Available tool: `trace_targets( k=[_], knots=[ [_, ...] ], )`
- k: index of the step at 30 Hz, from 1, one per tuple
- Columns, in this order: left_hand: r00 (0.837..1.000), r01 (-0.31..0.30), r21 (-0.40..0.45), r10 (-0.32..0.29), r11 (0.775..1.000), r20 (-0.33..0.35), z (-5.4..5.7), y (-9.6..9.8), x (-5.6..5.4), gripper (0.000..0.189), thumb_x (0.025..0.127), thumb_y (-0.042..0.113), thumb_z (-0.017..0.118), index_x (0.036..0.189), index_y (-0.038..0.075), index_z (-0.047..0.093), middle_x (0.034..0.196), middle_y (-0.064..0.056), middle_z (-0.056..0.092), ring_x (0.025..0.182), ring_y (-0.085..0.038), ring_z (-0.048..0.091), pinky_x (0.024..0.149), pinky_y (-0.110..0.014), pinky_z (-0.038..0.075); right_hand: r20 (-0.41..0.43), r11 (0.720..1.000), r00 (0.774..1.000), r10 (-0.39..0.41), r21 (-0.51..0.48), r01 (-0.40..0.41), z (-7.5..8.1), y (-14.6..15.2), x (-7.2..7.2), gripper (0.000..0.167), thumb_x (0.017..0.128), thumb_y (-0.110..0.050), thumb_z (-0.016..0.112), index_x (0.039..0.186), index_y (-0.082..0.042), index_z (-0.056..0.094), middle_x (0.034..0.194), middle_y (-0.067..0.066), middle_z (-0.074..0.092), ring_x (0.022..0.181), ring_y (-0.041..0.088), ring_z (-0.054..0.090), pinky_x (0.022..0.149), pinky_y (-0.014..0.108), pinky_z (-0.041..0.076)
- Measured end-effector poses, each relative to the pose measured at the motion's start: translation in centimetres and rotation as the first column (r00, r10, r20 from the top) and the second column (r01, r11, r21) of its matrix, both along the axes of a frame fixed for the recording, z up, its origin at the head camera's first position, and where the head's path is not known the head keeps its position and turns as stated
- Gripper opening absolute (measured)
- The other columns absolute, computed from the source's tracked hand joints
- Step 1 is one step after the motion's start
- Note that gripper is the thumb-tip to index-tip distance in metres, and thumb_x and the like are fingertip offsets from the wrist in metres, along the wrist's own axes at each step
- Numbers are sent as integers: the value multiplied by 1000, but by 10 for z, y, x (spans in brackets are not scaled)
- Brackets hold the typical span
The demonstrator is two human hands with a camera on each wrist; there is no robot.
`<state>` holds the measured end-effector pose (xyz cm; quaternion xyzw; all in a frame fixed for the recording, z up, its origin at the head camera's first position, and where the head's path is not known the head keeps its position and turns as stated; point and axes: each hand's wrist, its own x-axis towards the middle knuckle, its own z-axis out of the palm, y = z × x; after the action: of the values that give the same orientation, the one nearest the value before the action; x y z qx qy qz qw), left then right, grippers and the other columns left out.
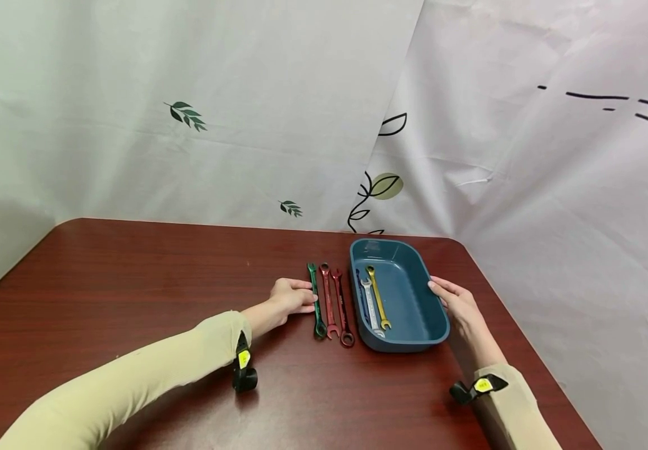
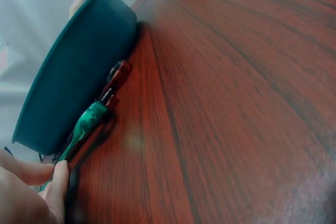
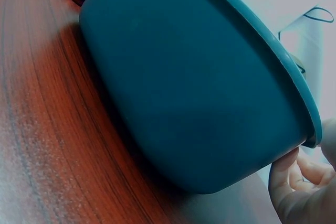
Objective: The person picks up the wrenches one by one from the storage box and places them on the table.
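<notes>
My left hand point(image 1: 290, 296) pinches the middle of a green combination wrench point(image 1: 319, 317) between thumb and fingers; in the left wrist view the wrench point(image 2: 90, 118) slants up from the fingertips. Beside it on the table lie two red wrenches, one point(image 1: 328, 306) next to the green and the other point(image 1: 343, 309) near the blue-grey plastic basin point(image 1: 413, 319). Inside the basin, along its left side, rest a yellow wrench point(image 1: 378, 297), a silver wrench point(image 1: 371, 308) and a partly hidden dark blue one point(image 1: 360, 294). My right hand point(image 1: 463, 309) grips the basin's right rim, thumb on top and fingers beneath.
The dark red wooden table point(image 1: 132, 281) extends far to the left of the tools. Behind it and to the right hangs a pale cloth point(image 1: 245, 156) with leaf prints. The basin stands close to the table's right edge.
</notes>
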<state>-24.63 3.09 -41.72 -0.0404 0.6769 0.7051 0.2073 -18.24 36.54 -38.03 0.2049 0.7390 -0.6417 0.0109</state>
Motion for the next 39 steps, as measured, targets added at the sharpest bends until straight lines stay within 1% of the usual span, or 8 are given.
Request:
trace_targets(
  k=[7, 13, 15, 24, 32, 39],
  knots=[
    [1000, -14, -62, 12, 998, -28, 3, 1, 3, 34, 83, -10, 63, 117, -10, 62, 102, -25, 70, 72, -12, 69, 68, -29, 62, -4, 1000, 1000, 2, -4, -2, -1, 0, 0, 63, 92, -32, 65, 144, -5, 43, 87, -19, 65, 77, 0, 66, 70, 17, 58],
    [997, -53, -108, 47, 993, -59, 1, 0, 5, 32, 80, -8, 68, 111, -6, 68, 89, -20, 74, 60, -9, 68, 61, -27, 61, -6, 1000, 1000, 9, -9, -9, -1, -2, 1, 64, 92, -32, 65, 144, -4, 42, 88, -19, 64, 78, -1, 65, 70, 17, 58],
    [996, -61, -112, 54, 992, -65, 1, 0, 6, 31, 79, -7, 69, 110, -6, 69, 86, -19, 74, 57, -9, 67, 60, -27, 61, -8, 1000, 1000, 8, -9, -8, -1, -2, 1, 64, 92, -32, 65, 144, -3, 42, 88, -19, 64, 78, -1, 65, 70, 17, 58],
    [996, -62, -113, 54, 992, -68, 1, 1, 8, 29, 78, -8, 70, 107, -7, 69, 83, -21, 73, 53, -9, 66, 56, -26, 61, 4, 999, 1000, 17, 30, -17, 0, 0, 2, 68, 92, -35, 64, 147, -3, 38, 90, -20, 62, 78, -2, 65, 71, 17, 57],
    [995, -63, -137, 51, 989, -89, 2, 2, 10, 26, 77, -9, 71, 103, -8, 70, 79, -20, 73, 48, -7, 62, 50, -24, 59, -6, 1000, 1000, 11, 9, -11, -1, 0, 1, 68, 92, -33, 64, 147, -2, 37, 89, -19, 62, 79, -2, 65, 71, 17, 57],
    [996, -59, -151, 47, 987, -81, 5, 1, 10, 29, 77, -9, 71, 106, -8, 69, 81, -21, 73, 48, -7, 63, 51, -24, 59, -8, 1000, 1000, 7, -2, -7, -1, -1, 1, 69, 92, -33, 64, 147, -2, 37, 89, -20, 61, 80, -3, 64, 71, 16, 57]
  ],
)
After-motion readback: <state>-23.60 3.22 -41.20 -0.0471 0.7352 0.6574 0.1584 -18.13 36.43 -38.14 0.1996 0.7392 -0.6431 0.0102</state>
